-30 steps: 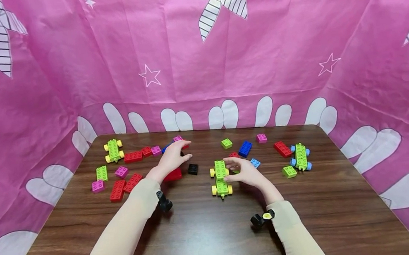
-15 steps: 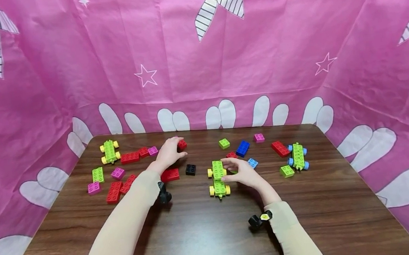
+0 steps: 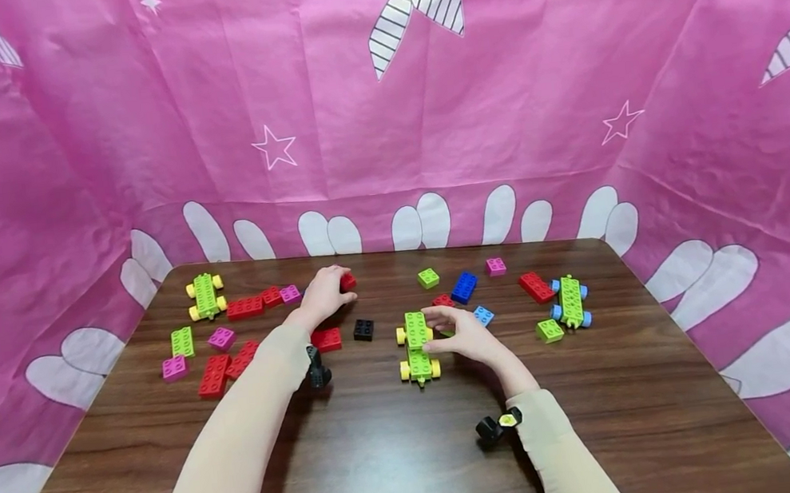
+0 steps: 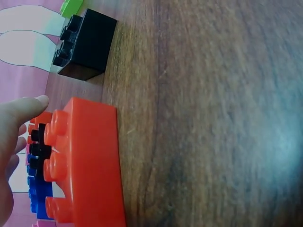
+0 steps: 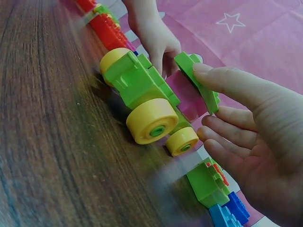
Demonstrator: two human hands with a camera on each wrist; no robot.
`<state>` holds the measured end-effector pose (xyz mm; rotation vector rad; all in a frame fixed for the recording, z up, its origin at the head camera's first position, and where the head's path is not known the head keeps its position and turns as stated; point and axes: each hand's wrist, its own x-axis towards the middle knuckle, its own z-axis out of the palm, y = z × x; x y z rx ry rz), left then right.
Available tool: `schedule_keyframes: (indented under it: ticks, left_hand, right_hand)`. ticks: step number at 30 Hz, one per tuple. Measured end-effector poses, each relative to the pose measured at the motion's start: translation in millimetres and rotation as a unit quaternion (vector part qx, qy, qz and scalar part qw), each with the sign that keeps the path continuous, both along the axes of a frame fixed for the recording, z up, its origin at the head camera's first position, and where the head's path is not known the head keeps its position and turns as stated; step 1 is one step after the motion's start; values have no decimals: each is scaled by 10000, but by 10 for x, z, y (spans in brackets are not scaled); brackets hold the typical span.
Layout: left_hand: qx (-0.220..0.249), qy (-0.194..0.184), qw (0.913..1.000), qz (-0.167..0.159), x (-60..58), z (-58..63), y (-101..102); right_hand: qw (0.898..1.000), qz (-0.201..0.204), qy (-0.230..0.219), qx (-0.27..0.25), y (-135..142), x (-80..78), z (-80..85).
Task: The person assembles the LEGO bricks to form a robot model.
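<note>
Our car (image 3: 419, 364) sits around the middle of the table (image 3: 381, 457), with our right hand (image 3: 468, 334) pinching its top plate (image 3: 416, 329), looks like. An uneven squeeze might pop that off or set the wheels (image 5: 151, 120) rolling. Our left hand (image 3: 325, 296) hangs nearer the far edge; we can't tell if it's gripping anything. Dropping low, it could bump a red brick (image 4: 97, 161).

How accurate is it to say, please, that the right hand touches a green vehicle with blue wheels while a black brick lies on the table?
Only the wheel colour is wrong: the right wrist view shows the right hand touching a green vehicle with yellow wheels.
</note>
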<state>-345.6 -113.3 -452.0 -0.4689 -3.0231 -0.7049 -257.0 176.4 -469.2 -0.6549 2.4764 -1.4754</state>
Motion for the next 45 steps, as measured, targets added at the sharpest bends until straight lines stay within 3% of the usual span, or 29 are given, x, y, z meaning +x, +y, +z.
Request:
schedule_keyframes:
  ticks: [9,23,32,45]
  left_hand:
    - [-145,-89,9998,-63,-7,-5,20]
    - [319,5,9986,-419,-5,-28,55]
    - [483,-159,9975,-481,9,-40,71]
    - [222,-416,9985,-270,2,-22,56]
  right_hand:
    - [9999,-59,-19,126,-3,21,29]
    - [9999,-43,-68,74,-3,20,32]
    - [9999,42,-101,103,-77,207,379]
    - [9998,30,-154,80,-75,227,392]
